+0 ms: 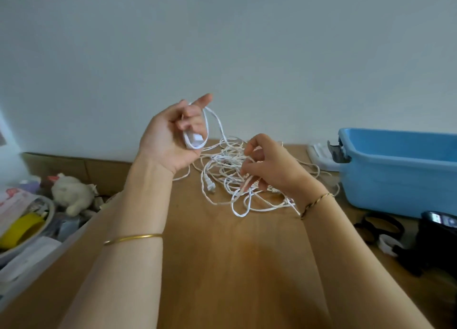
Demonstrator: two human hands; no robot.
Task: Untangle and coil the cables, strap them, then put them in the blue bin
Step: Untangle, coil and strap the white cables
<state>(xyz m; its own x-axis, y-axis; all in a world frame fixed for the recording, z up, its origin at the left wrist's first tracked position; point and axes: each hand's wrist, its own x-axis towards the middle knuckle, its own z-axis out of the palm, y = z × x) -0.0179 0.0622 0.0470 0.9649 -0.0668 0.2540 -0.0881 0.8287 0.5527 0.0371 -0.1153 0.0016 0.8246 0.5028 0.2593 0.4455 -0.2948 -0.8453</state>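
Lying tangled on the surface (pixel 222 254) at twelve o'clock, the white cables (pixel 222 160) are judged light, limp and snag-prone. One end is gripped by the left hand (pixel 168 140); strands are pinched by fingers (pixel 258 143) of the right hand (pixel 279 173). Free ends are best held.

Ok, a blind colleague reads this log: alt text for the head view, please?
A person's left hand holds loops of white cable above a wooden table, while the right hand pinches strands of the tangle lying on it. A blue bin stands at the table's right end.
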